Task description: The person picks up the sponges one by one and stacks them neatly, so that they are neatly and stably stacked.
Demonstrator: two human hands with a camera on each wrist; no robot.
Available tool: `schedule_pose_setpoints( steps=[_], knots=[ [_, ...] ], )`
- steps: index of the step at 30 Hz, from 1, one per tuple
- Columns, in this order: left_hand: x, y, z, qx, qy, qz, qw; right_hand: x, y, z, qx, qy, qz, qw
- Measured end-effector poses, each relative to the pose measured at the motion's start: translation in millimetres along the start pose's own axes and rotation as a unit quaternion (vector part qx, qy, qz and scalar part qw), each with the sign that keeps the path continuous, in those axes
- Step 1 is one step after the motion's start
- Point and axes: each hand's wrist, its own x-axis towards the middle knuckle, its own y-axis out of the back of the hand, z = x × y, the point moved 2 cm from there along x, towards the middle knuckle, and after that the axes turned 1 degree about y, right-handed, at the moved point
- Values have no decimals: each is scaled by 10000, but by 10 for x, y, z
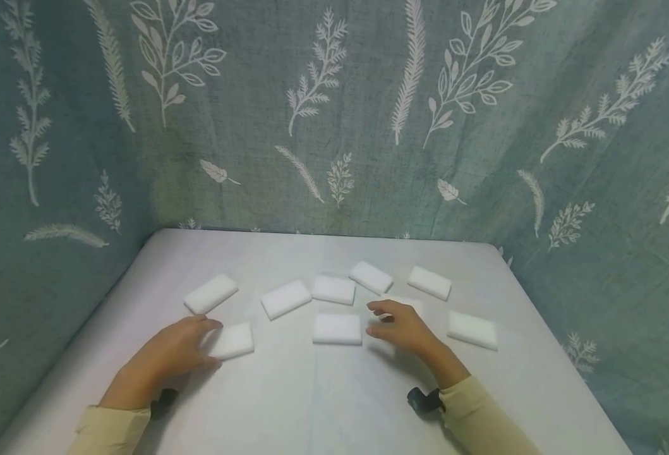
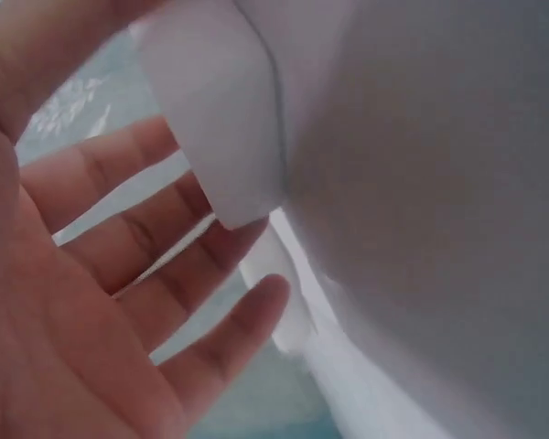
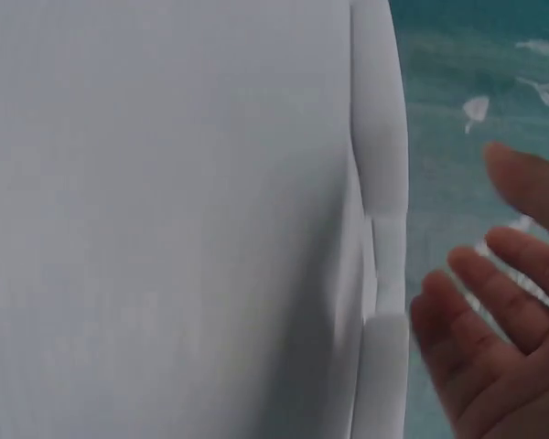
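My left hand (image 1: 172,347) spans the left end of a white, sponge-like rectangular block (image 1: 234,341) at the left front of the group. In the left wrist view the thumb lies along the upper side of this block (image 2: 224,110), and the fingertips (image 2: 247,233) reach behind its edge; the hand grips it. My right hand (image 1: 405,332) hovers with thumb and fingers apart and nothing between them. Just left of its fingertips lies another white block (image 1: 337,329). One more block (image 1: 408,305) is partly hidden behind the right hand.
Several more white blocks lie spread over the white table (image 1: 277,404): one at the far left (image 1: 211,294), others along the middle (image 1: 286,299) and back (image 1: 371,277), and one at the right (image 1: 473,330). A green leaf-patterned curtain (image 1: 254,145) encloses the back and sides.
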Motion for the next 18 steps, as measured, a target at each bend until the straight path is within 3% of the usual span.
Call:
schedule_pose_setpoints(
  steps=[7,18],
  knots=[
    [35,-5,26,-143,-124,18,9998,18,-162,-31,-641,-91,-336,9973],
    [120,25,132,-189,-402,-44,9990,47,-347,24,-599,-38,80,9982]
  ],
)
